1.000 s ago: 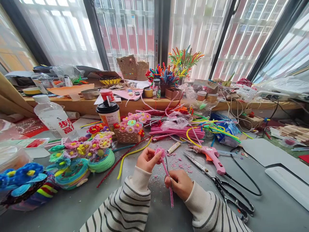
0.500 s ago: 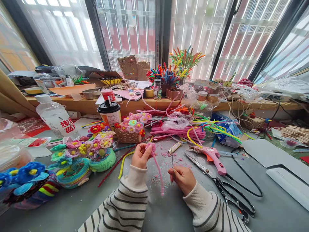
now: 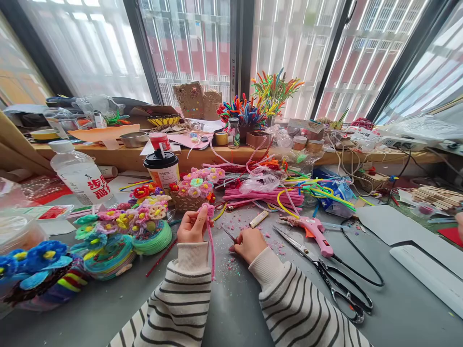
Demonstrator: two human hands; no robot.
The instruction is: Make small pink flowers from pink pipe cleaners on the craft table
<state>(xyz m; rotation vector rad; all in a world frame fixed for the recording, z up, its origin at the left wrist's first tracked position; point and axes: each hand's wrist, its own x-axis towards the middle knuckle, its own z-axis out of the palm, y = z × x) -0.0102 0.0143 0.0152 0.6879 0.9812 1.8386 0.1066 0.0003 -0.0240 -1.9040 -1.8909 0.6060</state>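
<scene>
My left hand (image 3: 193, 226) is closed, pinching a pink pipe-cleaner flower (image 3: 207, 210) whose fuzzy stem (image 3: 211, 255) hangs down beside the cuff. My right hand (image 3: 249, 245) is closed around a thin pointed metal tool (image 3: 228, 234); its tip points up and left toward the flower, apart from it. The fingers hide most of that tool, so its exact kind is unclear. Pink fuzz clippings (image 3: 277, 246) and glitter lie around the right hand. Behind it lies a lighter (image 3: 259, 219).
Large scissors (image 3: 314, 260) and a pink glue gun (image 3: 318, 233) with a black cord lie to the right. Pipe-cleaner bundles (image 3: 260, 197), a flower basket (image 3: 188, 201) and a lidded cup (image 3: 162, 168) stand ahead. Flower pots (image 3: 154, 238) and a bottle (image 3: 81, 173) fill the left. Another person's hand (image 3: 459, 224) shows far right.
Both hands have moved left. My right hand has come closer to the flower, and its tool has tilted from upright to pointing left. Another person's hand has appeared at the right edge.
</scene>
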